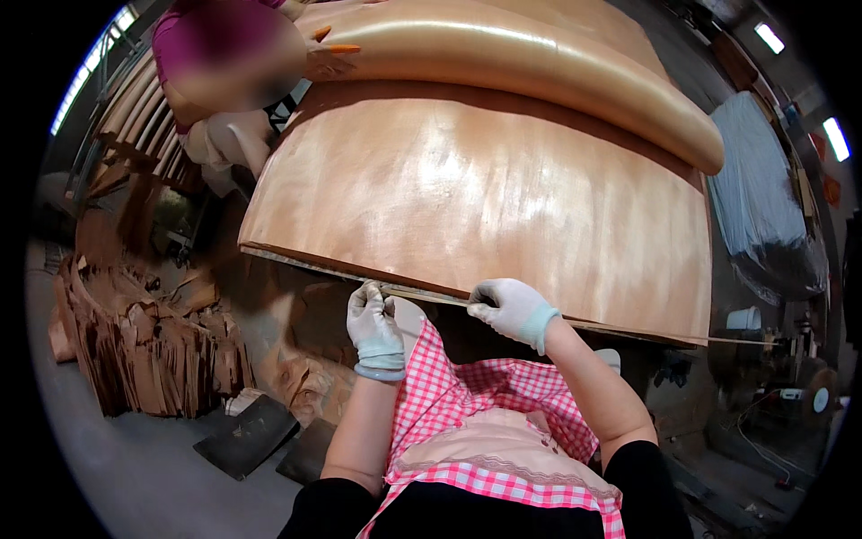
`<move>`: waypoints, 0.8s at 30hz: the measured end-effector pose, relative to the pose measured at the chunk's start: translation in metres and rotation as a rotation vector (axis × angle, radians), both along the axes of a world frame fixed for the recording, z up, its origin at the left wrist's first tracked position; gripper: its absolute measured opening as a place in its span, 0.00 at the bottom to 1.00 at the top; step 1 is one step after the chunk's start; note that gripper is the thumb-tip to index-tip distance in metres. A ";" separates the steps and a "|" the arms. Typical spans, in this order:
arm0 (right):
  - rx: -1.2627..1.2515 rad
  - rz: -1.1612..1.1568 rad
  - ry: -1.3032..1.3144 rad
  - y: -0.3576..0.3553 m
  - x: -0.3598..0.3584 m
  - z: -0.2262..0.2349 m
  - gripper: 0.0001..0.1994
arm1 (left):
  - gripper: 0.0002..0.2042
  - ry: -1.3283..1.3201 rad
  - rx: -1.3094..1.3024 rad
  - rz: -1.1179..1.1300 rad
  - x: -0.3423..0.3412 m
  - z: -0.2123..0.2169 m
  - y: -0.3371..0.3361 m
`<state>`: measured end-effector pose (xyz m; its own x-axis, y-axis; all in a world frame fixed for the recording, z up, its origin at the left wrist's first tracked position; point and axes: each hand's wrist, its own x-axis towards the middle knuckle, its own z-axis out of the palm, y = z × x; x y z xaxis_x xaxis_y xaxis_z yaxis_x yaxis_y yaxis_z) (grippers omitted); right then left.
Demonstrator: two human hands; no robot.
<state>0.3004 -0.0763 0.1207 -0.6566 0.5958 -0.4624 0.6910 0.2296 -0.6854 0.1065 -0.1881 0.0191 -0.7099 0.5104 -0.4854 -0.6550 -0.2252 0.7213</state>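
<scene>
My left hand (373, 329), in a white glove, is closed on one end of a thin pale strip (422, 295). It is just off the near edge of a stack of thin wood veneer sheets (422, 198). Further right, my right hand (514, 310), also gloved, pinches the same strip at that edge. Beyond it the strip runs along the front edge and on to the right, past the stack's corner. Whether it is tape or a sliver of wood I cannot tell. A large sheet (503, 63) lies rolled back over the far part of the stack.
A person in a magenta top stands at the far left, one hand (328, 61) by the roll with an orange object. Bundled veneer scraps (162, 350) stand at the left, near dark flat pieces (247, 437). Plastic-wrapped material (759, 180) and machinery (799, 395) are at the right.
</scene>
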 end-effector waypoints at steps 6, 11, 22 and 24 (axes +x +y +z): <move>0.030 0.022 0.027 -0.002 -0.030 -0.003 0.15 | 0.02 -0.005 -0.004 0.057 -0.014 0.000 0.000; 0.015 0.082 -0.025 -0.004 -0.021 -0.003 0.16 | 0.04 0.172 -0.081 0.054 -0.021 -0.012 0.004; -0.173 -0.397 -0.267 0.005 0.131 0.023 0.11 | 0.06 0.718 -0.352 0.352 -0.171 -0.046 0.027; -0.130 -0.495 -0.221 0.008 0.173 0.008 0.11 | 0.06 0.838 -0.467 0.410 -0.214 -0.060 0.025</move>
